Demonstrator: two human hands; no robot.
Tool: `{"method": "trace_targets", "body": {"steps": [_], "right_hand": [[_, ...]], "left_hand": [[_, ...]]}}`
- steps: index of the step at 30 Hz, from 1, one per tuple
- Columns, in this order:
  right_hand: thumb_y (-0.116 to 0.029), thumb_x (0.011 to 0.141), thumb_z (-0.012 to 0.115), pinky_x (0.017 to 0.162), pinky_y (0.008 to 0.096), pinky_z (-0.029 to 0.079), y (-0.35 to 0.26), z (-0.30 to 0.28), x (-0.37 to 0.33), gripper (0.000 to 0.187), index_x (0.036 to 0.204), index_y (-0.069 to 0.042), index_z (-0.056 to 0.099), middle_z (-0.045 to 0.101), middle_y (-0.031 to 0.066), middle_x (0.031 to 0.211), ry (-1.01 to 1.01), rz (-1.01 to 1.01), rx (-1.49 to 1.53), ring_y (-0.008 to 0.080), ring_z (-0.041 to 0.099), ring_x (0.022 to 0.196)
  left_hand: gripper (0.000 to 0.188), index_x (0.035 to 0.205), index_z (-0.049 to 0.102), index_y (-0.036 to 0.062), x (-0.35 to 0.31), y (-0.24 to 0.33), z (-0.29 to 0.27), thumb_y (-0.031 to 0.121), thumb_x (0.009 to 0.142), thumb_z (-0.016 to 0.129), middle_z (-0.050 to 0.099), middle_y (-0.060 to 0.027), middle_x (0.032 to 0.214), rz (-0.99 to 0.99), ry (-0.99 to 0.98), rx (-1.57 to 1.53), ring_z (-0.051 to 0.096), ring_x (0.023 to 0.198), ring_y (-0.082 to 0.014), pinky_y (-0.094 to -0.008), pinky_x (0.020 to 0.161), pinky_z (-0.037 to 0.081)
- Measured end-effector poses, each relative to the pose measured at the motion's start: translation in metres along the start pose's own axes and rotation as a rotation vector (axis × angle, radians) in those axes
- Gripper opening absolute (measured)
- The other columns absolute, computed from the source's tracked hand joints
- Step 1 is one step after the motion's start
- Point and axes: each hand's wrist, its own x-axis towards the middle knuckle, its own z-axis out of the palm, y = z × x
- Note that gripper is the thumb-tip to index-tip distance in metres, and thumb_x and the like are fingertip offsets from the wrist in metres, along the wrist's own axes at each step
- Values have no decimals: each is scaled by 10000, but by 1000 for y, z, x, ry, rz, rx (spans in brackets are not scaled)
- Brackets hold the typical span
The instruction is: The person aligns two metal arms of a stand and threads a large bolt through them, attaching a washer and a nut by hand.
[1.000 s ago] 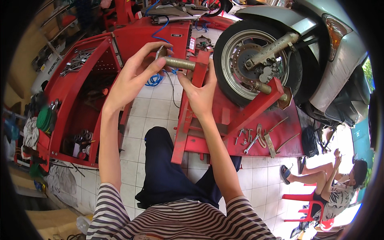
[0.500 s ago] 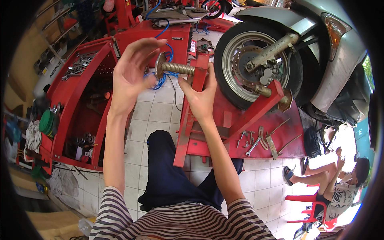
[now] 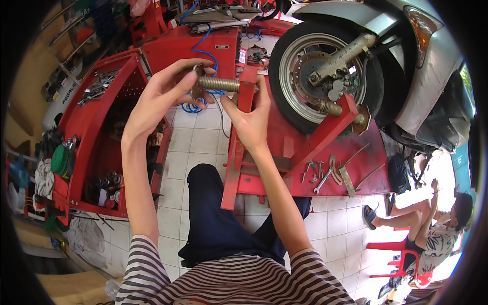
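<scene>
A thick threaded clamp screw (image 3: 219,84) runs sideways through the upright of a red steel wheel clamp (image 3: 247,81). My left hand (image 3: 165,96) is closed on the round metal knob (image 3: 197,89) at the screw's outer end, thumb on the near side and fingers behind. My right hand (image 3: 250,114) grips the red upright, its thumb in front and its fingers partly hidden behind. Beyond it stands the motorbike's front wheel (image 3: 325,76). On the far arm of the clamp sits a second screw with its knob (image 3: 362,120).
Wrenches, bolts and metal strips (image 3: 330,173) lie on the red lift platform (image 3: 305,189). A red tool cabinet (image 3: 81,152) stands at left, with wrenches on top. Blue hose (image 3: 195,105) coils behind the clamp. A person (image 3: 432,234) sits on a red chair at right.
My left hand, raised and open beside the knob before, has lowered and closed its fingers around it. My right hand stays on the upright. The view has shifted slightly.
</scene>
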Motion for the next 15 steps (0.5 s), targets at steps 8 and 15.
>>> {"method": "trace_targets", "body": {"steps": [8,15], "right_hand": [[-55,767,724,662,291,485,-2,-2,-2,336,985,-30,470,638,90,759,2,22,-38,123,603,700],[-46,763,714,672,321,491,0,-5,0,344,1007,-22,472,632,102,750,-2,-3,-90,149,612,695]], "left_hand": [[400,1128,565,7,-5,-12,-6,-176,786,662,630,-197,1235,378,-111,55,474,1353,-330,-435,1076,424],[459,1135,583,46,-2,-9,11,478,1007,494,679,-115,1100,189,305,80,611,1107,-216,-330,870,480]]}}
